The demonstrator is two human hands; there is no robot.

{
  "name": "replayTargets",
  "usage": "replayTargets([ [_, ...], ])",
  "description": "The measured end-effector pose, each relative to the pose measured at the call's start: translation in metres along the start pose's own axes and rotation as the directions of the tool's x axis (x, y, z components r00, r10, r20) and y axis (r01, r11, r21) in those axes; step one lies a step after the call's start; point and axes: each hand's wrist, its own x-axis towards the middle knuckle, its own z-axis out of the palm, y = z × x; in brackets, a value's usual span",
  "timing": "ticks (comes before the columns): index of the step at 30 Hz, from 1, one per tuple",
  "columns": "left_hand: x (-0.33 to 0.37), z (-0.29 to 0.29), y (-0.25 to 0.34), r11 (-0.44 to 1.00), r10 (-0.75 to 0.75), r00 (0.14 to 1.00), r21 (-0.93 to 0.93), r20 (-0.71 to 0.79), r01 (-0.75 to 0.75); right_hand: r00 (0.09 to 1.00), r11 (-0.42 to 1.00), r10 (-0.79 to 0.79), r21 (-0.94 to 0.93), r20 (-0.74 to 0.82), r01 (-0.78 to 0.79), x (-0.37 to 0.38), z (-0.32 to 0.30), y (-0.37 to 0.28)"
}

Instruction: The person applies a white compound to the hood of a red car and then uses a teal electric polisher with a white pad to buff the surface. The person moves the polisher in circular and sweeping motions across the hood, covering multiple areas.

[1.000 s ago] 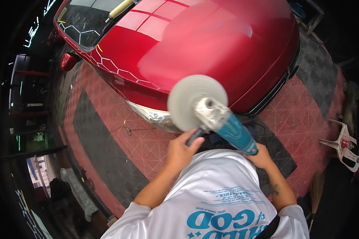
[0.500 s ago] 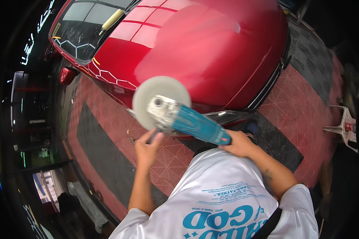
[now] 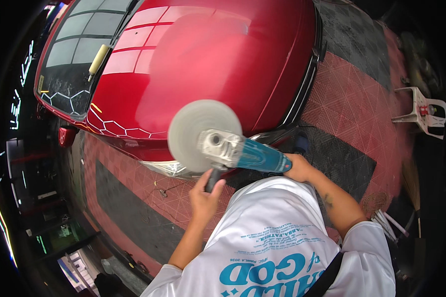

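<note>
A teal car polisher [image 3: 262, 155] with a metal head and a wide, pale grey round pad [image 3: 188, 131] is between my hands, over the near front corner of a glossy red car hood [image 3: 213, 74]. My left hand [image 3: 205, 200] is closed around the black side handle [image 3: 213, 180] beside the metal head. At the rear end of the teal body, my right hand [image 3: 302, 168] grips the polisher, its fingers partly hidden. Whether the pad touches the paint I cannot tell. Below it, part of the headlight [image 3: 171, 168] shows.
A pale yellow bottle [image 3: 99, 59] lies at the windshield's base. The side mirror [image 3: 67, 136] sticks out at left. Red and black floor tiles [image 3: 349, 99] surround the car. A white plastic chair [image 3: 421, 111] with a small red item on it stands at right, above a broom [image 3: 412, 183].
The view has shifted, so the car appears farther left. Relative to the hood, the polisher has moved right, toward the car's front. Both hands have kept their grip.
</note>
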Motion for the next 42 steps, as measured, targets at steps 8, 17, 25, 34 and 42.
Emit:
replayTargets([
  [8, 0.017, 0.031, 0.046, 0.997, -0.044, 0.982, 0.075, 0.183, 0.031, 0.999, 0.997, -0.029, 0.069, -0.022, 0.031, -0.009, 0.002, 0.081],
  [17, 0.014, 0.007, 0.008, 0.985, -0.170, 0.969, 0.041, 0.182, 0.165, 0.999, 0.999, -0.014, 0.047, -0.052, 0.016, 0.019, 0.004, 0.035],
  [25, 0.094, 0.094, 0.074, 0.998, -0.054, 0.970, -0.019, 0.239, 0.060, 0.992, 0.995, 0.002, 0.095, -0.129, 0.010, 0.020, -0.086, 0.087],
  [34, 0.205, 0.158, 0.167, 0.997, -0.079, 0.950, 0.031, 0.301, 0.073, 0.989, 0.799, -0.016, 0.592, -0.149, 0.102, 0.011, -0.190, 0.112],
  [42, 0.269, 0.200, 0.239, 0.987, -0.152, 0.928, -0.001, 0.341, 0.163, 0.962, 0.876, -0.020, 0.458, -0.272, 0.148, 0.048, -0.265, 0.113],
])
